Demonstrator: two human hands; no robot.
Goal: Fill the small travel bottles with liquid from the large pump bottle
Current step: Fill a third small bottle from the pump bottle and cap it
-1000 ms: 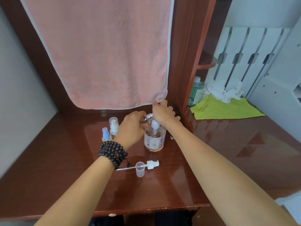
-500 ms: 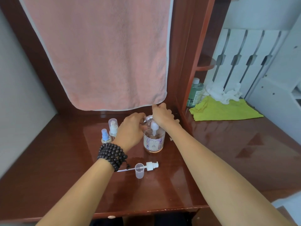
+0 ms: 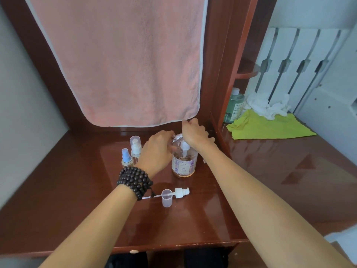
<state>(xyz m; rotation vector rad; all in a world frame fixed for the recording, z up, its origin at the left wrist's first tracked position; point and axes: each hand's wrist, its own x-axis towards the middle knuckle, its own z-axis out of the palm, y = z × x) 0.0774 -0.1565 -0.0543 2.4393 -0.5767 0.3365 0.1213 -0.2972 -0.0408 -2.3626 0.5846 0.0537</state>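
The large pump bottle, clear with a purple label and a white pump, stands upright on the red-brown desk. My right hand rests on top of its pump head. My left hand holds a small clear travel bottle, tilted with its threaded neck right at the pump. Two capped travel bottles stand to the left: one with a blue sprayer, one with a clear cap. A removed white pump top and a clear cap lie nearer to me.
A pink towel hangs behind the bottles. Right of a wooden divider lie a green cloth, crumpled white tissue and a green bottle. A dark bead bracelet wraps my left wrist.
Both hands stay at the pump bottle with almost no shift. The small bottle remains at the pump.
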